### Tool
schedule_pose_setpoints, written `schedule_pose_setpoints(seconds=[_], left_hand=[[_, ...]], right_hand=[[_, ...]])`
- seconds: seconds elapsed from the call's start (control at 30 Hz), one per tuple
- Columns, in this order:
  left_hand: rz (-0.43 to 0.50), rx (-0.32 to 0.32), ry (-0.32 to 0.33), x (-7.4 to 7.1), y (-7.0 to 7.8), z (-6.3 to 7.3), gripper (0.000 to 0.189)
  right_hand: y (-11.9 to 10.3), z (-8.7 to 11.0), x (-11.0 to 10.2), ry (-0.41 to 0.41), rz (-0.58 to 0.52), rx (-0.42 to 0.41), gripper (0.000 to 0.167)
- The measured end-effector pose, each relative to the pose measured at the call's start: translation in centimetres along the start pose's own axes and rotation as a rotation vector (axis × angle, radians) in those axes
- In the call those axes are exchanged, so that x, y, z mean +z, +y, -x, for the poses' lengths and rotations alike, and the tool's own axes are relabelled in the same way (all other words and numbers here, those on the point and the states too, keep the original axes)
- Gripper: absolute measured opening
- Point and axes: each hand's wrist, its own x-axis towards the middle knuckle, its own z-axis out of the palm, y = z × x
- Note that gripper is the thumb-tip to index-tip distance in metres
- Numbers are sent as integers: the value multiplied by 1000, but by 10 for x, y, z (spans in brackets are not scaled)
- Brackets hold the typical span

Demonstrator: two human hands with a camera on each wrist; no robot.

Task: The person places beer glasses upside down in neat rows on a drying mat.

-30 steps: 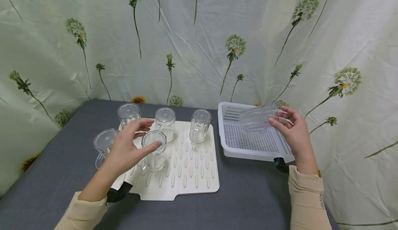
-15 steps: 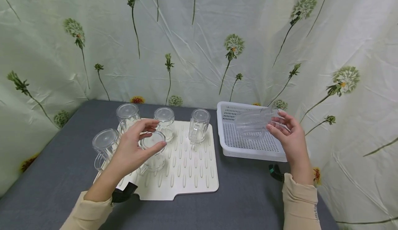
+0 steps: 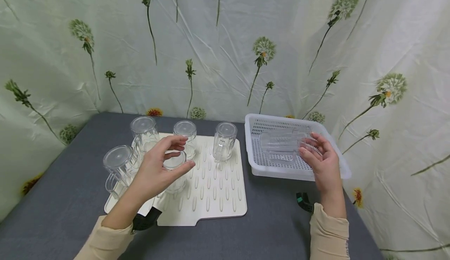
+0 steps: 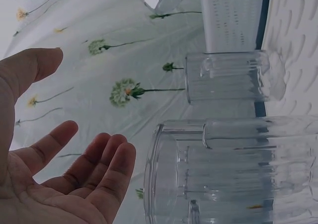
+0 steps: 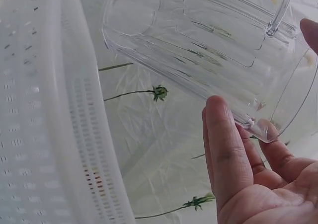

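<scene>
A clear mug with a handle (image 3: pixel 281 143) lies on its side in the air over the white basket (image 3: pixel 281 173). My right hand (image 3: pixel 321 156) grips it at one end. In the right wrist view, the thumb and fingers of that hand (image 5: pixel 258 177) sit on either side of the mug's rim end (image 5: pixel 208 50). My left hand (image 3: pixel 158 170) hovers over the white draining board (image 3: pixel 218 205), fingers spread and holding nothing. Nearest to it is an upside-down clear mug (image 3: pixel 175 184), partly hidden behind the hand. The left wrist view shows a gap between the fingers and a mug (image 4: pixel 233 169).
Several more upside-down clear mugs stand on or by the board, such as one at the left (image 3: pixel 117 158), one at the back (image 3: pixel 184 131) and one at the right (image 3: pixel 225 143). A grey cloth (image 3: pixel 260 228) covers the table. A flowered curtain (image 3: pixel 218 49) hangs behind.
My right hand has carried the mug left and slightly down over the basket. My left hand has drifted a little to the right, still holding nothing.
</scene>
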Motion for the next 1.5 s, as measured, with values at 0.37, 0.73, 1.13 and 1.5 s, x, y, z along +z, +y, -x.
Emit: schedule_pose_setpoints(seconds=[0.37, 0.73, 1.13, 1.5], left_hand=[[26, -20, -25, 6, 1, -3, 58], [49, -26, -54, 10, 3, -9, 62], [66, -17, -77, 16, 0, -12, 65], [76, -19, -95, 19, 0, -12, 71]], right_hand=[[7, 6, 3, 49, -146, -26, 49], [15, 8, 16, 79, -255, -88, 46], [27, 12, 25, 16, -330, -106, 45], [32, 15, 37, -43, -353, -149, 47]])
